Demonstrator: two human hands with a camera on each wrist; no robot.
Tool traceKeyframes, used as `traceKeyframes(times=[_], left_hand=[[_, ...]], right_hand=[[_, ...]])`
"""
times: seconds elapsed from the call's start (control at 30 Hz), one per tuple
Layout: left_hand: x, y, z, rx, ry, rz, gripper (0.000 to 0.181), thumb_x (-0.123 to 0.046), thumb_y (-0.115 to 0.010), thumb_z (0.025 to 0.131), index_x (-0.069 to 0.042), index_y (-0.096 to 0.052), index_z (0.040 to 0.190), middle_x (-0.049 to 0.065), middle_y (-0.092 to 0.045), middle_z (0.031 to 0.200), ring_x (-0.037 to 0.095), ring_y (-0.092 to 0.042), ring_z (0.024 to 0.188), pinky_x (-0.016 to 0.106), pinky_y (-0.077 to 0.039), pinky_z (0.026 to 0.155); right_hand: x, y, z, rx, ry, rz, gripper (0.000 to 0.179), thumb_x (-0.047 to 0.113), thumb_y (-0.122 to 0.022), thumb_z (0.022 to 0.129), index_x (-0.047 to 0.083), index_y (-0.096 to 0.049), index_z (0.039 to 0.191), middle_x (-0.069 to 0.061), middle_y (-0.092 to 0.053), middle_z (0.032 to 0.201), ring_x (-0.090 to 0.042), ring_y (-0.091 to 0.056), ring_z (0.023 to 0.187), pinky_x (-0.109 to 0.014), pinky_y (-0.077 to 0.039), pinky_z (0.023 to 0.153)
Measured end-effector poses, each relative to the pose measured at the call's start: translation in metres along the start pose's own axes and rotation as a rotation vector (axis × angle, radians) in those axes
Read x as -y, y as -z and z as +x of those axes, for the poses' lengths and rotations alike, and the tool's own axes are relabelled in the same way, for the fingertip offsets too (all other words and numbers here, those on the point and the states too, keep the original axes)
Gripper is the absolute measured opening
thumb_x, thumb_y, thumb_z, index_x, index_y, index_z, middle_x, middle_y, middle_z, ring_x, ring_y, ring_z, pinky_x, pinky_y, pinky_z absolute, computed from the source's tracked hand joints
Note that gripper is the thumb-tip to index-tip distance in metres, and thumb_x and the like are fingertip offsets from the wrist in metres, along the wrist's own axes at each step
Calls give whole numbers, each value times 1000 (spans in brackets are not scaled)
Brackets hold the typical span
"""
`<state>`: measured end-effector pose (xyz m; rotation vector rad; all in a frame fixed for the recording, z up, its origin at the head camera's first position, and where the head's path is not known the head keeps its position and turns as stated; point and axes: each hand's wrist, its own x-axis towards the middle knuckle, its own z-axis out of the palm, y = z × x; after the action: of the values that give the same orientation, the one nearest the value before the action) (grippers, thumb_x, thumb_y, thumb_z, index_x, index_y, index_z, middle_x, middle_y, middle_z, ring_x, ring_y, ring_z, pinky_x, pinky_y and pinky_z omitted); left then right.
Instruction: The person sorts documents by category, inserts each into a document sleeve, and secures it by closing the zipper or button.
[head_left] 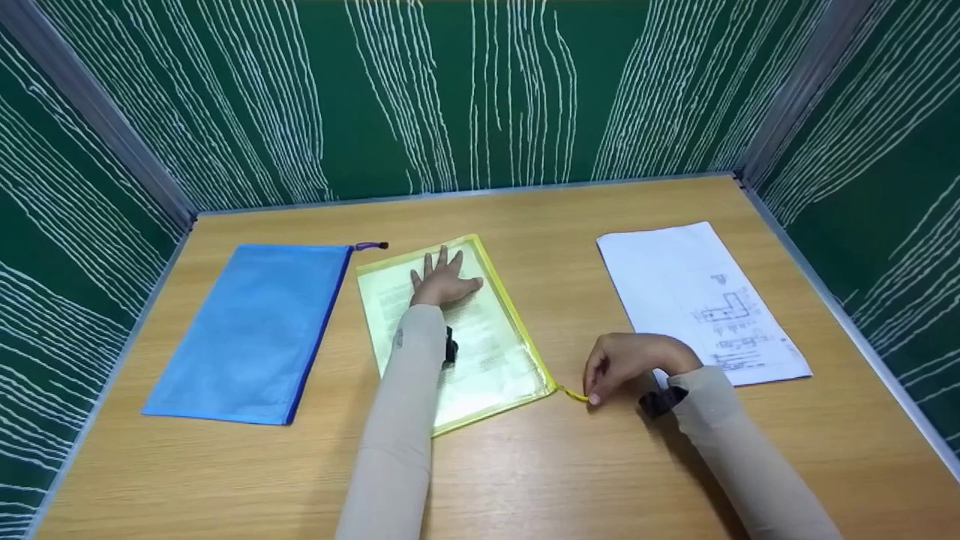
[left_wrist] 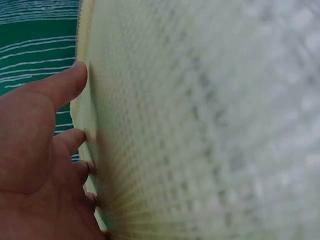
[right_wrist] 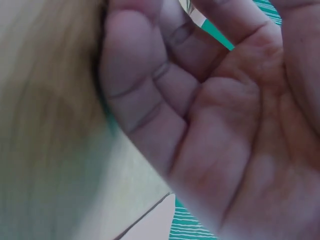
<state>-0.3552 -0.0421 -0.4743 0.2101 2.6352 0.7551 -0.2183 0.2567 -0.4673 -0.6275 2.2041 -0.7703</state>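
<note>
One yellow zip pouch (head_left: 491, 352) under spread left hand (head_left: 442, 285); zip pull (head_left: 576, 394) in pinch of right hand (head_left: 628, 364); blue zip pouch (head_left: 251, 334) leftward, printed sheet (head_left: 664, 274) rightward.

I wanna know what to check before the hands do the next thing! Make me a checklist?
1. Left hand on the yellow pouch: ok, it rests there with fingers spread.
2. Right hand holding the yellow pull tab: ok, it pinches the end.
3. Pouch's zip shut or open: cannot tell from these pictures.
4. Blue pouch out of the way: ok, it lies apart, on the left.
5. White paper not touched by the right hand: cannot tell, the hand hides part of it.
</note>
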Motion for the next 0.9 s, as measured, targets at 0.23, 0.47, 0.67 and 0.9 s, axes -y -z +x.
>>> traceKeyframes(times=[0.23,0.47,0.67,0.9], left_hand=[[7,11,-8,-73,-46,-198,59,-34,-51,98,-12,-33,150,8,-21,160,32,-11,149,52,-6,120],[19,26,-26,-214,-42,-361,53,-29,-53,98,-7,-42,145,13,-41,150,31,-40,136,46,-37,109],[37,42,-46,-290,17,-418,51,-32,-54,97,-8,-47,141,15,-52,136,30,-53,121,46,-45,98],[61,49,-66,-290,100,-385,50,-35,-52,97,-6,-48,137,13,-59,120,26,-58,100,42,-48,85]], right_hand=[[5,2,1,-35,-4,5,6,22,-76,80,16,-77,80,5,-70,71,-4,-50,59,-20,-38,54],[3,11,8,-119,37,-35,11,22,-68,88,14,-76,90,3,-67,76,-7,-51,65,-22,-42,60],[-1,18,18,-225,74,-5,22,28,-61,94,11,-74,99,-2,-69,80,-13,-57,69,-24,-46,62],[-2,24,33,-348,-5,124,31,31,-59,96,5,-71,109,-8,-72,93,-16,-64,77,-29,-52,70]])
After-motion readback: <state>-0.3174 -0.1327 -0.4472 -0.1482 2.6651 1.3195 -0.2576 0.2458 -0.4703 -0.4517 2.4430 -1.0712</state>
